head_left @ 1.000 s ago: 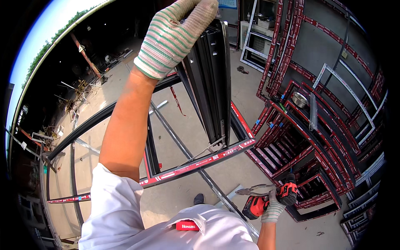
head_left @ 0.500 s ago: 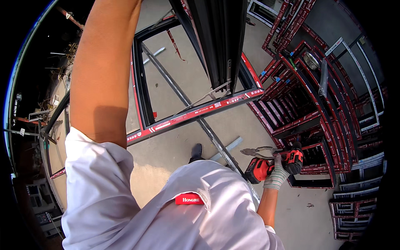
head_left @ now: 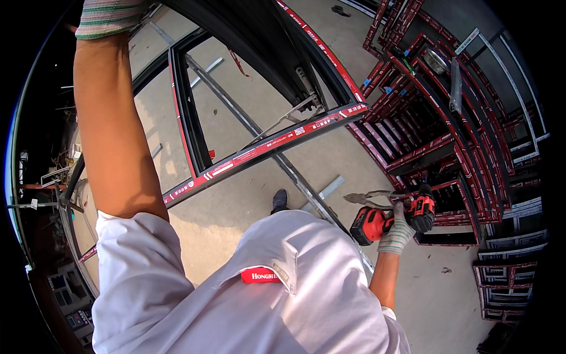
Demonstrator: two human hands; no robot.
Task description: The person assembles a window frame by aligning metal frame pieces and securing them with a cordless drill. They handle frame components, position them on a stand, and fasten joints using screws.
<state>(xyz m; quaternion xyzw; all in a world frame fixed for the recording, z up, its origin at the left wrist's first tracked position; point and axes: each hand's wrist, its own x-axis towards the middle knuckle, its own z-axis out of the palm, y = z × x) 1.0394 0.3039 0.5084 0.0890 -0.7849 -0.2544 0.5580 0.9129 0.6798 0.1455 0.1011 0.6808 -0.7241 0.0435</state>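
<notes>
My right hand point(head_left: 396, 235), in a striped knitted glove, is closed around the grip of a red and black cordless drill point(head_left: 421, 207). A pair of pliers point(head_left: 367, 197) sticks out leftward from the same hand. Raised to the upper left, my gloved left hand point(head_left: 112, 19) is cut off by the picture's edge, so its fingers are hidden. It is near a black window sash point(head_left: 247, 44) that stands swung out from a window frame point(head_left: 259, 150) covered in red film. A metal stay arm point(head_left: 283, 121) joins sash and frame at the lower right corner.
Metal bars point(head_left: 295, 177) run beneath the frame. To the right stand stacked red-filmed frames point(head_left: 466, 141) with a metal bowl point(head_left: 436, 61) on them. More frames point(head_left: 507, 289) lean at the lower right. My shoe point(head_left: 280, 200) is on the concrete floor point(head_left: 224, 224).
The sash has tilted and shifted left in the picture. My left arm has moved left, bringing its glove into view. My right hand still holds the drill and pliers, slightly further right.
</notes>
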